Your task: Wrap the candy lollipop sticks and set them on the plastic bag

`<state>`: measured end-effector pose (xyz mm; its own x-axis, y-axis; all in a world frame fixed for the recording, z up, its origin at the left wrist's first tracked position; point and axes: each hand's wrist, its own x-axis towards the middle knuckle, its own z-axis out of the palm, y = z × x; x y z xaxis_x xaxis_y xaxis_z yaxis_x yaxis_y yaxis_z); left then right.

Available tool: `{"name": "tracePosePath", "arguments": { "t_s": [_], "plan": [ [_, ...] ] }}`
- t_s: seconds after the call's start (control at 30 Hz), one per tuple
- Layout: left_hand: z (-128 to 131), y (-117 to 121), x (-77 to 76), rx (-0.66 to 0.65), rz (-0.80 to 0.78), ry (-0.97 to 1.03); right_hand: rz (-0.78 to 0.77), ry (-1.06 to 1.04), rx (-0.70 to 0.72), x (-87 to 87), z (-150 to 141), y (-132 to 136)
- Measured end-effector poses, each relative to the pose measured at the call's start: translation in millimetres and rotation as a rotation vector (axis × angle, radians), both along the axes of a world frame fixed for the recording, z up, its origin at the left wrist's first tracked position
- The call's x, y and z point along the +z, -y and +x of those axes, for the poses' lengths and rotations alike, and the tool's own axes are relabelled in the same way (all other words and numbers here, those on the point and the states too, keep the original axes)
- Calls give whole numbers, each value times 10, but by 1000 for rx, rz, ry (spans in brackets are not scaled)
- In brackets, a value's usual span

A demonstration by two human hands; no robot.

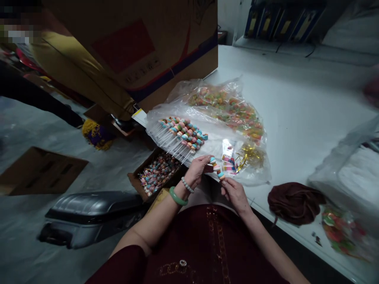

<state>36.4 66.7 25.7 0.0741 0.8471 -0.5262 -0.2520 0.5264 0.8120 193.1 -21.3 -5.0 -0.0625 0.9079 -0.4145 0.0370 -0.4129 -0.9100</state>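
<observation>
My left hand (196, 171) and my right hand (233, 193) both grip a stick of pastel candy pieces (216, 168) above the table's near edge. My left fingers hold its stick end, and my right fingertips pinch the candy at the lower end. Just behind lie several similar candy sticks (182, 135) on clear plastic. Beside my hands are small striped packets (228, 162) and gold twist ties (250, 155). A clear bag of colourful candies (225, 105) lies farther back. To my left, an open cardboard box (156, 174) holds many more candy sticks.
A large cardboard carton (118, 51) overhangs the white table (296, 102) at the far left. A person in a yellow top (68, 71) stands beyond it. A grey suitcase (91, 219) lies on the floor. A dark red cloth (294, 203) and plastic bags lie on the table's right.
</observation>
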Motion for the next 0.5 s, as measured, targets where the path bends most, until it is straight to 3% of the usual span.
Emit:
{"name": "tracePosePath", "arguments": {
  "t_s": [0.07, 0.17, 0.3, 0.4, 0.5],
  "plan": [
    [23, -86, -7, -62, 66, -169, 12, -10, -50, 29, 161, 44],
    [85, -236, -17, -252, 300, -669, 68, 33, -179, 21, 433, 119],
    [241, -486, -7, -556, 514, -1302, 113, 84, -364, -168, 688, 193],
    [371, -772, 27, -600, 472, -1574, 155, 91, -428, -359, 766, 219],
    [459, -1114, 74, -584, 293, -1642, 176, 103, -431, -488, 787, 230]
  ]
}}
